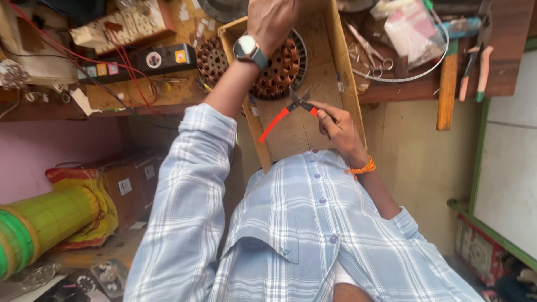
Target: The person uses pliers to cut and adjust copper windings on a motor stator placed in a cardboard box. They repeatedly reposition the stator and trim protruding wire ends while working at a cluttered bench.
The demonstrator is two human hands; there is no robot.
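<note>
- The step in hand looks like work on the wound stator (277, 67), lying in a shallow cardboard tray (344, 84) on the counter.
- Left hand (271, 19) rests on the stator, fingers curled; its grip is hidden.
- Right hand (335, 126) is clamped on the red-handled pliers (291, 109), near the tray's middle.
- Bringing the pliers' tip to the windings would call for care.

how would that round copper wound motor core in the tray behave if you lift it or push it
The motor core would probably feel heavy for its size: it looks like stacked metal packed with copper windings. It should stay stiff, though the exposed windings could scratch or snag. Lying flat in the wooden tray, it seems unlikely to roll; pushed, it would probably slide. The left hand rests over it.
</note>
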